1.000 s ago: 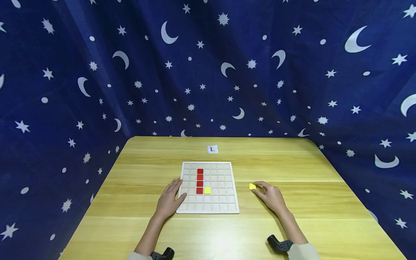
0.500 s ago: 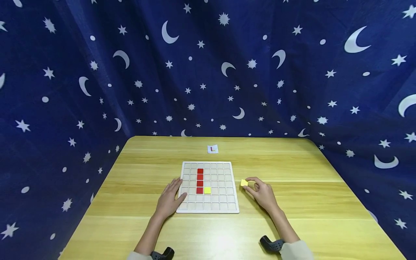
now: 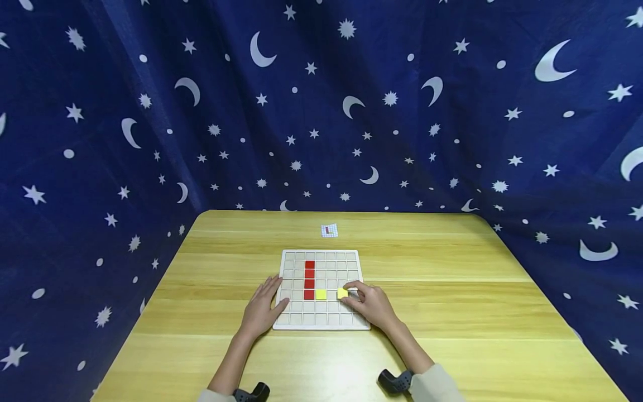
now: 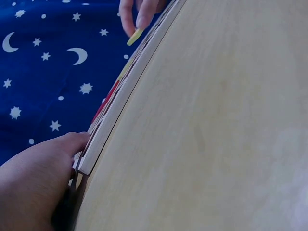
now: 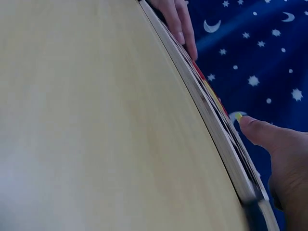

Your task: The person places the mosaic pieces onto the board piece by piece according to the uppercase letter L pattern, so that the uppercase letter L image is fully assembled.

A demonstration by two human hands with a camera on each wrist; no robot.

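A yellow tile point(image 3: 342, 292) is pinched at the fingertips of the right hand point(image 3: 370, 306) just above the white grid board point(image 3: 321, 324), 1 cell right of another yellow tile point(image 3: 320, 294) and 4 red tiles point(image 3: 309, 279), while the left hand point(image 3: 261, 308) rests with relaxed fingers on the board's left edge.

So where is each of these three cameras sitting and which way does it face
Head: above, facing forward and down at the white grid board on the wooden table; both forearms show.
Left wrist: low beside the left hand, looking along the board's edge.
Right wrist: low beside the right hand, looking along the board.
Shared: all three catch the loose yellow square tile that the right hand pinches.
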